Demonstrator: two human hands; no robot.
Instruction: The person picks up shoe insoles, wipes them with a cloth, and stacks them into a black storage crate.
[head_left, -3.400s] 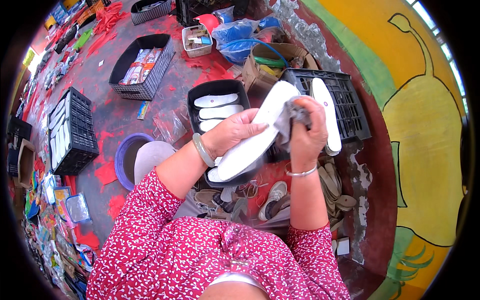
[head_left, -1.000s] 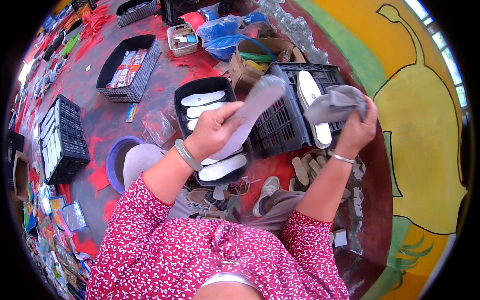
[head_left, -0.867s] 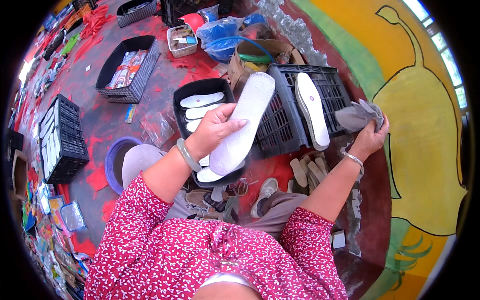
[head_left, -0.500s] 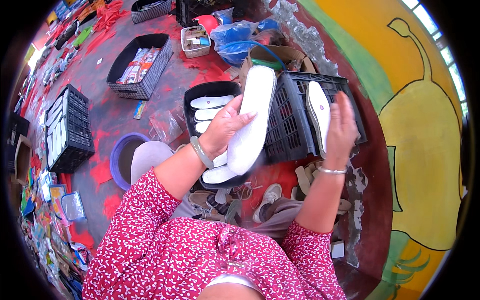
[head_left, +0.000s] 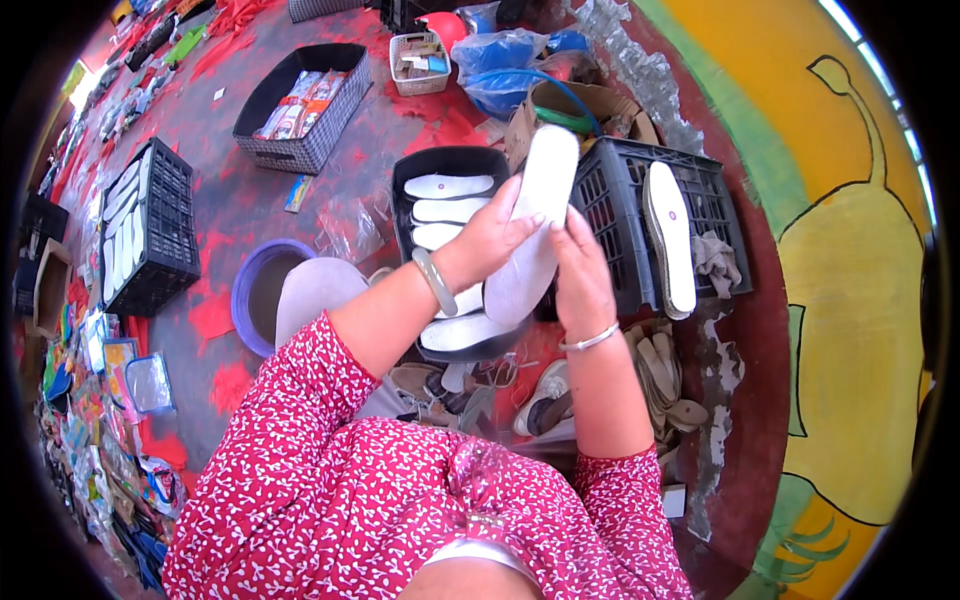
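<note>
My left hand (head_left: 488, 238) is closed around the edge of a long white insole (head_left: 548, 170), thumb on its face. The insole is tilted, toe end pointing up and away. On its right edge the fingertips of my right hand (head_left: 582, 275) grip it, thumb side up. Beneath it, a dark fabric bin (head_left: 500, 160) holds several white insoles (head_left: 448, 187) lying in a row. To the right, a stack of insoles (head_left: 670, 238) rests on a dark plastic crate (head_left: 612, 215); the top one bears a small round mark.
A grey rag (head_left: 716, 262) hangs by the crate. Left are a purple tub (head_left: 240, 318), a checked bin of packets (head_left: 318, 150) and a black crate of insoles (head_left: 178, 245). Beige insole-shaped pieces (head_left: 655, 370) lie near the painted wall (head_left: 850, 340).
My right hand has moved left from beside the stack on the crate and now grips the insole in my left hand. The whole view has shifted slightly.
</note>
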